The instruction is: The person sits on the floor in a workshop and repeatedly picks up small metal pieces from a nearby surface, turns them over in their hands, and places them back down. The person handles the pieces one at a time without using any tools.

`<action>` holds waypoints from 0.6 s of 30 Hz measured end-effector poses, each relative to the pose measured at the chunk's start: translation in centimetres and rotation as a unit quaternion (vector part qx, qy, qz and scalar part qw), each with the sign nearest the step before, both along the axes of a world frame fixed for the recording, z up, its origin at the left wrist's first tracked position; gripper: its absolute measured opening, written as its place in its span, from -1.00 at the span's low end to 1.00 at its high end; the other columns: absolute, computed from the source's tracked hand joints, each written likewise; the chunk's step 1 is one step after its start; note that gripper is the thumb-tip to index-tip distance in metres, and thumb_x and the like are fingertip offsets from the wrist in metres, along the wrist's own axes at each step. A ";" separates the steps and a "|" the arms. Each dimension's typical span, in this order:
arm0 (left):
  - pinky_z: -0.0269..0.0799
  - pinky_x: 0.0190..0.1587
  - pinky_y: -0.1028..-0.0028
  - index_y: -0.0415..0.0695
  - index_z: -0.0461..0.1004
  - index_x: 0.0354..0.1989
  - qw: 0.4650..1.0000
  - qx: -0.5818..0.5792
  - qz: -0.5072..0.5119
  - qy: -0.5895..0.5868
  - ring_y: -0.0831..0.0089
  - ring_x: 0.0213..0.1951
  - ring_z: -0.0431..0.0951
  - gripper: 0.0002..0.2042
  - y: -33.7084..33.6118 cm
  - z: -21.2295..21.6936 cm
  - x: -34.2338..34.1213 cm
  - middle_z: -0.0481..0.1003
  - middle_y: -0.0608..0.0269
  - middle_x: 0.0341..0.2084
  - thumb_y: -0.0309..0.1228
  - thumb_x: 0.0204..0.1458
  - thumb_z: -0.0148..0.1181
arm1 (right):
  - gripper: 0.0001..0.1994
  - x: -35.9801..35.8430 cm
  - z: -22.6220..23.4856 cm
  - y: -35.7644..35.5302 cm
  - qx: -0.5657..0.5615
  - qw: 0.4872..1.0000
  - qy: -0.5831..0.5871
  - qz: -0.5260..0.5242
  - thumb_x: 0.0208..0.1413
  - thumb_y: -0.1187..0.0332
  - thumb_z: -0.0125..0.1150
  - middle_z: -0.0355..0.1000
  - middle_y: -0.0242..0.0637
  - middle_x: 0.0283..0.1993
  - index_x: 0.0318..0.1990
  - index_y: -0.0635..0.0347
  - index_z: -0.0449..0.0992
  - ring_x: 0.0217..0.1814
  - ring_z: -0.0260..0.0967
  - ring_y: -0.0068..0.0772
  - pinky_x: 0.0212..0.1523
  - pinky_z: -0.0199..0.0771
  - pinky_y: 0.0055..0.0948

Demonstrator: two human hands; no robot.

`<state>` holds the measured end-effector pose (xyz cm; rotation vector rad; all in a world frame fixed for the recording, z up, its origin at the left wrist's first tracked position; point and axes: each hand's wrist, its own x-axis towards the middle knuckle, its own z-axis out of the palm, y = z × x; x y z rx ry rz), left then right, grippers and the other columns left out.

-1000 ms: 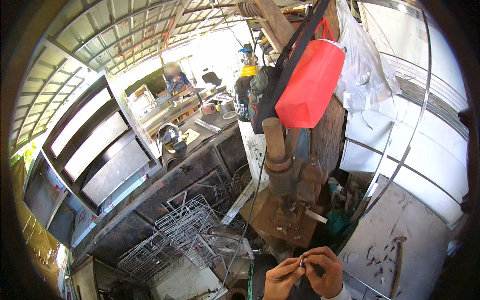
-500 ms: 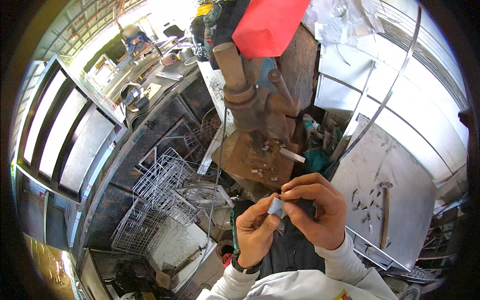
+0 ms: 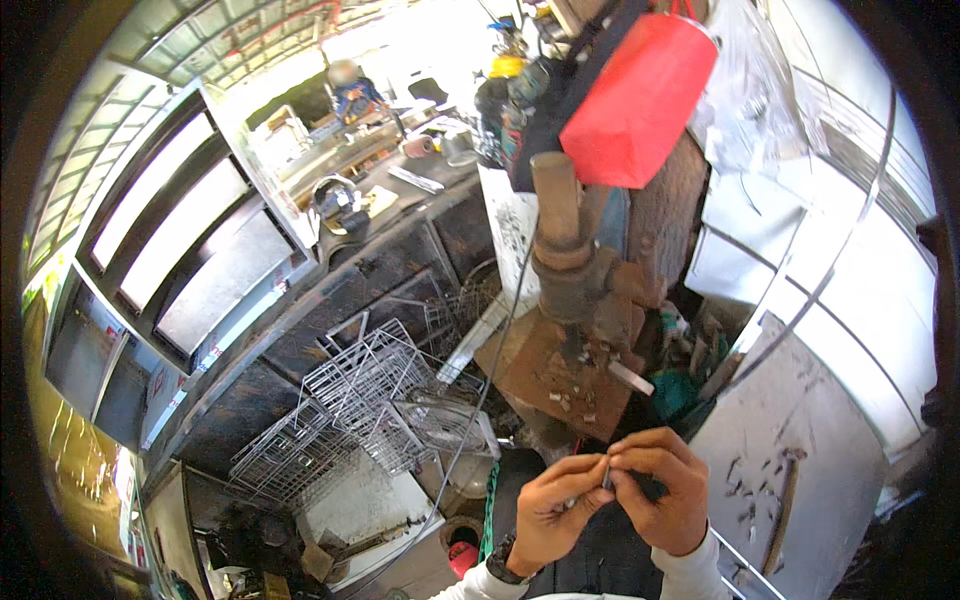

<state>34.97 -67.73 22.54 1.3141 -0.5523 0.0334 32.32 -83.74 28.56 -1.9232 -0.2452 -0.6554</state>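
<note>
In front of my lap, a small grey metal piece (image 3: 607,477) is pinched between the fingertips of both hands, seen nearly edge-on and partly covered. My left hand (image 3: 552,508) grips it from the left, thumb and fingers closed. From the right, my right hand (image 3: 662,490) closes on it too, index finger and thumb on its edges. Just beyond my hands stands a rusty hand press (image 3: 562,262). Small metal bits and a short pale bar (image 3: 631,378) lie on its brown base plate (image 3: 520,368).
On the right, a grey metal sheet (image 3: 830,430) carries scattered metal scraps and a rusty bar (image 3: 783,510). Wire racks (image 3: 370,385) are piled at the left. A red bag (image 3: 645,105) hangs beside the press. One person (image 3: 355,95) is at the far bench.
My view has turned up and left, so the press and bag sit further right and lower. The metal piece has turned from showing a flat face to nearly edge-on.
</note>
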 end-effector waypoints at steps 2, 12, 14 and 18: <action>0.57 -0.06 0.49 -0.30 0.64 0.00 0.999 0.023 0.018 -0.020 0.38 -0.07 0.65 -0.72 0.2 0.1 0.1 0.61 0.02 -0.02 -0.58 0.10 0.39 | -0.80 -0.2 -0.7 0.3 0.015 1.000 0.014 0.003 -0.03 0.62 0.38 0.58 -0.14 -0.13 -0.22 0.22 0.64 -0.15 0.61 -0.14 -0.11 0.62 -0.31; 0.57 -0.05 0.45 -0.35 0.63 -0.01 0.996 0.074 0.040 -0.006 0.36 -0.10 0.65 -0.74 -0.1 -1.0 -0.4 0.60 0.00 -0.03 -0.59 0.11 0.37 | -0.85 -0.2 -3.4 0.8 0.064 0.995 0.066 -0.024 -0.02 0.64 0.35 0.58 -0.14 -0.13 -0.26 0.26 0.65 -0.12 0.61 -0.19 -0.08 0.61 -0.31; 0.57 -0.06 0.45 -0.35 0.63 -0.02 0.997 0.070 0.039 -0.006 0.36 -0.10 0.65 -0.74 -0.1 -1.0 -0.4 0.60 0.00 -0.03 -0.58 0.12 0.37 | -0.85 -0.2 -3.4 0.9 0.067 0.995 0.064 -0.027 -0.02 0.64 0.35 0.58 -0.13 -0.14 -0.26 0.26 0.65 -0.13 0.61 -0.19 -0.09 0.61 -0.31; 0.57 -0.05 0.45 -0.34 0.63 -0.03 0.996 0.076 0.033 0.020 0.36 -0.10 0.64 -0.75 -0.1 -0.8 -0.6 0.60 0.02 -0.04 -0.56 0.12 0.37 | -0.84 -0.4 -3.3 0.7 0.056 0.996 0.062 -0.028 -0.02 0.64 0.35 0.58 -0.13 -0.15 -0.26 0.26 0.65 -0.13 0.61 -0.20 -0.09 0.61 -0.32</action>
